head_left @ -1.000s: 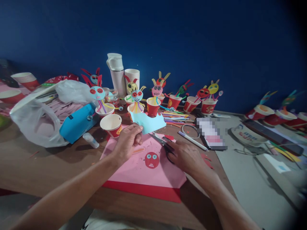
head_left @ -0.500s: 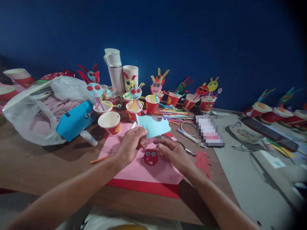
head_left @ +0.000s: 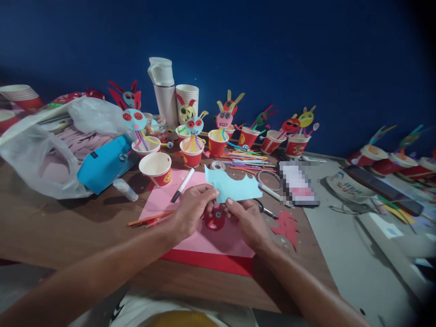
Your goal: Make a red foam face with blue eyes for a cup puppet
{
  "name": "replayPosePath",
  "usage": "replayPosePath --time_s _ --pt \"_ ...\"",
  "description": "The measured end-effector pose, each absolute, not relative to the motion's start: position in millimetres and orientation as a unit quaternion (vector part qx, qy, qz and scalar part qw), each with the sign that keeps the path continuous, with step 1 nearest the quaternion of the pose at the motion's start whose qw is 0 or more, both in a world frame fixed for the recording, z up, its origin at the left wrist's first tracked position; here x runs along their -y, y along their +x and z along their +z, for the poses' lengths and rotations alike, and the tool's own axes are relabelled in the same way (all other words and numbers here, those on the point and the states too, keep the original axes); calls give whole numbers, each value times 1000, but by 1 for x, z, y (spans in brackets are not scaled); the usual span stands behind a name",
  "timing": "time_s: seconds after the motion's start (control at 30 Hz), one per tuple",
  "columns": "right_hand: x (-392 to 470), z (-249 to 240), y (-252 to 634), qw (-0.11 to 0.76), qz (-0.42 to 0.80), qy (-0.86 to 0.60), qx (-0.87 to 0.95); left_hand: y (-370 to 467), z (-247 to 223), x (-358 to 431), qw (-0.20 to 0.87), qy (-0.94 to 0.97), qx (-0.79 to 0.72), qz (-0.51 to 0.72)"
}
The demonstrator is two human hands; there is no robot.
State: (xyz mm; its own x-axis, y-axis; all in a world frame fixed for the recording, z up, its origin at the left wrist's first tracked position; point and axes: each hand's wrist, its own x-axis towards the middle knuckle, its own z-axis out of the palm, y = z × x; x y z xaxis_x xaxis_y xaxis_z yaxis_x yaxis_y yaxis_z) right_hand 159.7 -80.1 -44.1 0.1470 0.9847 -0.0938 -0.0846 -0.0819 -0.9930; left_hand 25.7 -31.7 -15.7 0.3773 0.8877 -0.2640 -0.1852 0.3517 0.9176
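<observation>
Between both hands I hold up a light blue piece of paper (head_left: 235, 185) with scalloped cut-outs along its top edge. My left hand (head_left: 197, 206) pinches its lower left corner between thumb and fingers. My right hand (head_left: 245, 218) grips its lower edge, thumb in front. Below lies a red paper disc (head_left: 214, 222) with stuck-on eyes, partly hidden by my fingers. It rests on a pink sheet (head_left: 204, 245), which lies over a red sheet (head_left: 221, 265). A black-capped white marker (head_left: 182, 185) lies near my left hand, and dark-handled scissors (head_left: 269, 211) lie beyond my right.
An open paper cup (head_left: 155, 169) stands left of the pink sheet. Behind are several cups with paper-faced figures (head_left: 195, 129), a white flask (head_left: 163, 91) and coloured sticks (head_left: 247, 160). A plastic bag (head_left: 37, 168) is at left; red scraps (head_left: 286, 229) and a phone (head_left: 299, 184) are at right.
My right hand has taken hold of the blue paper's lower edge. The paper has shifted right and turned flatter toward me, and the marker and tape roll now show more fully.
</observation>
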Motion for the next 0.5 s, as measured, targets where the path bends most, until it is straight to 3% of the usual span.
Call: replayPosePath --time_s 0.2,0.5 --pt "83 -42 160 483 461 -615 420 26 -17 35 704 439 -415 374" --pt "82 -41 159 484 460 -616 417 26 -17 34 721 439 -384 374"
